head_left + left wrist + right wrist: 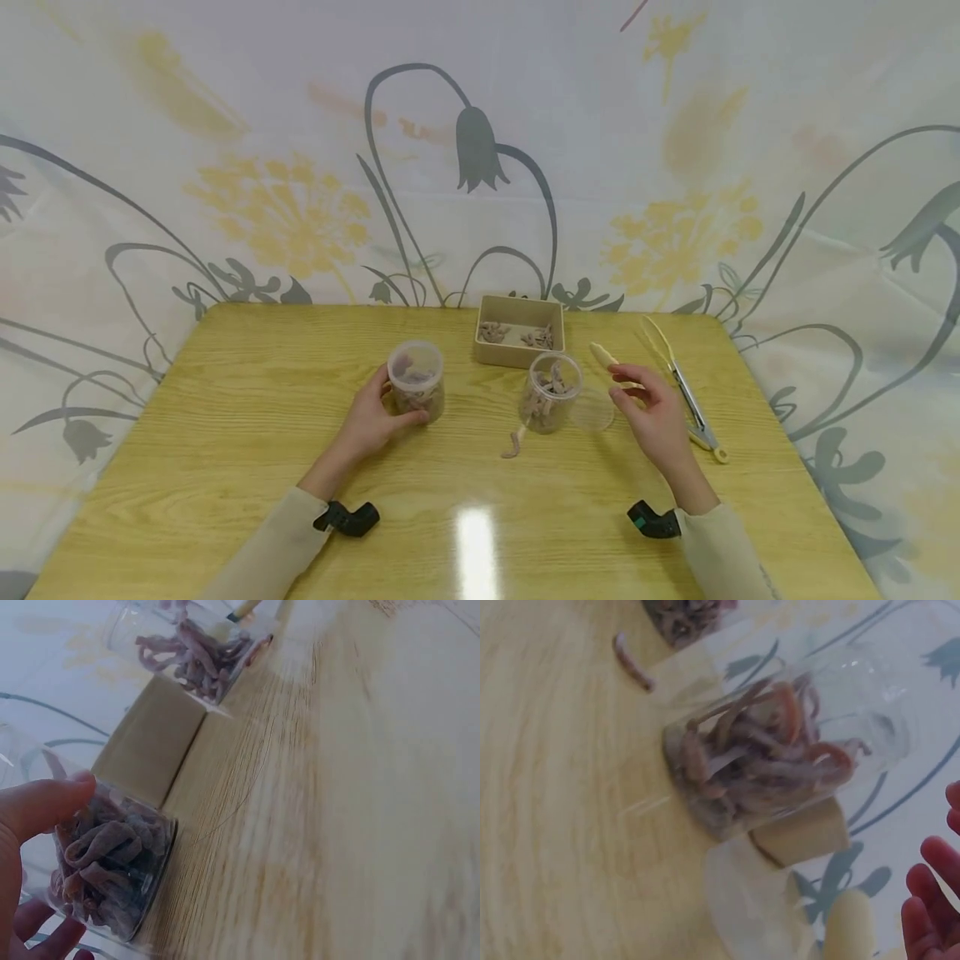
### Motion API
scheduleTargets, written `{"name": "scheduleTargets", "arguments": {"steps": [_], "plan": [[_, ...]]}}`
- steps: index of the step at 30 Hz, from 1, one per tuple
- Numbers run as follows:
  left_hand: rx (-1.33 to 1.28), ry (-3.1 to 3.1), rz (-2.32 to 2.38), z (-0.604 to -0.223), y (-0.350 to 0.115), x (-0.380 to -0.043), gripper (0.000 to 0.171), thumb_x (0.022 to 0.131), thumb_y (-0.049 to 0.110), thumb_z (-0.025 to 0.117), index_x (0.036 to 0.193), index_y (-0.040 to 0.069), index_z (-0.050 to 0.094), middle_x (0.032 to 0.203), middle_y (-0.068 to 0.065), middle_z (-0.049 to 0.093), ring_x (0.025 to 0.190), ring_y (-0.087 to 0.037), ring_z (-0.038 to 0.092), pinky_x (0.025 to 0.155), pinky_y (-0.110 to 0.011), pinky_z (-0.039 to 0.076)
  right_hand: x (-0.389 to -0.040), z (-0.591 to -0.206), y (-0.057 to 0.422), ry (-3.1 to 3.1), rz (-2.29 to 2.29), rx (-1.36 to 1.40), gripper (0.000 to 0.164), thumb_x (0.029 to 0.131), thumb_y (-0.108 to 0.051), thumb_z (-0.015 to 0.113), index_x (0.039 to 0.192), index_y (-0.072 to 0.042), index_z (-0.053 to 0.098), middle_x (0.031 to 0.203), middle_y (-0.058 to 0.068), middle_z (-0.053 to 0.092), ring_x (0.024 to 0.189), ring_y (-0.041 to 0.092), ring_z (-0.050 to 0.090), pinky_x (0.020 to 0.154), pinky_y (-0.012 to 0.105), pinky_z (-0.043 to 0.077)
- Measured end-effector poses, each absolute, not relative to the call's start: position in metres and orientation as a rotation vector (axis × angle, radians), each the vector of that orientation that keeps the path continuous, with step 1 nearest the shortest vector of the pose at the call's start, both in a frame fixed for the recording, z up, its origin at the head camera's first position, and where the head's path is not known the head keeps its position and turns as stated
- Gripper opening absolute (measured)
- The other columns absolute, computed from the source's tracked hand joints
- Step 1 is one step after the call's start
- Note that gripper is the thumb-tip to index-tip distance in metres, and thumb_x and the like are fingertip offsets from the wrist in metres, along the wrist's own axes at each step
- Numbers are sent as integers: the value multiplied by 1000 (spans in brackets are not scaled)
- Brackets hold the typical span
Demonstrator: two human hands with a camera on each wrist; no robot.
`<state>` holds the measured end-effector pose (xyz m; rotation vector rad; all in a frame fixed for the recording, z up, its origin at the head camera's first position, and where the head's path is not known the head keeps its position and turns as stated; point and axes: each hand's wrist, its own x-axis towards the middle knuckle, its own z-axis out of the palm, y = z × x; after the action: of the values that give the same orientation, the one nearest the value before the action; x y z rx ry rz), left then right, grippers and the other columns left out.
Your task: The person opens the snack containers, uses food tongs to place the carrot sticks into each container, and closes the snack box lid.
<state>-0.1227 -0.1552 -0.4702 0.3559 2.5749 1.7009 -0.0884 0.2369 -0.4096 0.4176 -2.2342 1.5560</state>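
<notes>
My left hand [375, 417] grips a clear plastic jar [417, 408] on the table, thumb at the front and fingers around the far side. Greyish-purple curled strips [112, 855] fill its lower part. To its right stands a second clear jar [536, 412], holding similar strips [765, 750]; its mouth is uncovered. Beside this jar lies a round translucent lid [592, 411]. My right hand [651, 412] hovers above the table right of the lid, fingers loosely bent around nothing. Under and beyond it, kitchen tongs [688, 396] lie spread, with one yellowish tip [602, 356] left of the fingers.
A beige rectangular box [506, 357] with two small heaps of strips stands behind the jars. One loose strip [512, 445] lies before the right jar. The wooden table [247, 392] meets a flower-patterned cloth [300, 125] at the back and sides.
</notes>
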Motion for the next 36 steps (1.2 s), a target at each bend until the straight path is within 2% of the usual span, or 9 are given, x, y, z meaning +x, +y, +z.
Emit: {"name": "scheduleTargets", "arguments": {"steps": [2, 7, 9, 12, 14, 21, 27, 32, 36], "plan": [[362, 2564, 1706, -471, -156, -122, 95, 78, 18, 88, 154, 8, 33, 148, -18, 44, 136, -44, 38, 109, -61, 31, -88, -414, 239, -2258, 1543, 382, 29, 87, 20, 62, 116, 18, 61, 111, 31, 60, 101, 21, 59, 84, 14, 48], [448, 2490, 1841, -467, -162, -123, 97, 78, 8, 86, 156, 9, 28, 149, -18, 40, 137, -39, 36, 111, -60, 29, -95, -443, 254, -2368, 1508, 289, 34, 87, 17, 64, 121, 14, 61, 114, 6, 62, 104, 17, 57, 85, 16, 48], [510, 2457, 1928, -463, -164, -123, 97, 78, 0, 84, 156, 8, 27, 149, -18, 39, 136, -37, 35, 111, -60, 28, -99, -455, 259, -2415, 1502, 264, 36, 88, 15, 66, 123, 12, 61, 117, 7, 61, 106, 16, 56, 86, 18, 49], [585, 2460, 2044, -452, -168, -125, 93, 78, -10, 79, 155, 5, 29, 148, -20, 41, 134, -36, 38, 108, -61, 30, -102, -465, 263, -2473, 1488, 250, 41, 86, 11, 70, 126, 10, 61, 123, 21, 60, 108, 23, 55, 87, 22, 50], [625, 2484, 2107, -443, -168, -127, 89, 79, -12, 78, 153, 5, 33, 146, -21, 44, 132, -35, 40, 107, -58, 32, -103, -469, 264, -2523, 1466, 230, 44, 87, 6, 72, 129, 7, 61, 126, 23, 58, 109, 29, 54, 86, 23, 49], [733, 2674, 2185, -409, -153, -125, 62, 80, -14, 76, 136, 0, 53, 129, -21, 58, 122, -20, 53, 100, -33, 44, -101, -475, 263, -2630, 1488, 159, 50, 86, -3, 76, 133, 2, 59, 130, 20, 53, 112, 32, 48, 81, 26, 43], [1005, 2673, 2160, -394, -123, -112, 50, 76, -19, 75, 123, -9, 59, 121, -25, 61, 114, -32, 57, 94, -39, 49, -101, -479, 262, -2606, 1583, 100, 55, 84, 1, 76, 134, 6, 56, 138, 22, 49, 119, 34, 46, 81, 20, 41], [1136, 2471, 2092, -395, -96, -103, 50, 80, -12, 76, 127, -2, 59, 124, -16, 62, 115, -29, 58, 93, -38, 51, -100, -479, 260, -2562, 1694, 56, 56, 84, 3, 76, 136, 6, 54, 140, 23, 47, 115, 32, 47, 78, 17, 40], [1082, 2316, 2024, -404, -73, -98, 53, 86, -1, 76, 134, 3, 55, 131, -9, 60, 121, -26, 55, 97, -41, 49, -97, -481, 258, -2586, 1642, 47, 58, 83, 0, 79, 135, 4, 56, 140, 22, 49, 112, 30, 48, 79, 18, 41]]}}
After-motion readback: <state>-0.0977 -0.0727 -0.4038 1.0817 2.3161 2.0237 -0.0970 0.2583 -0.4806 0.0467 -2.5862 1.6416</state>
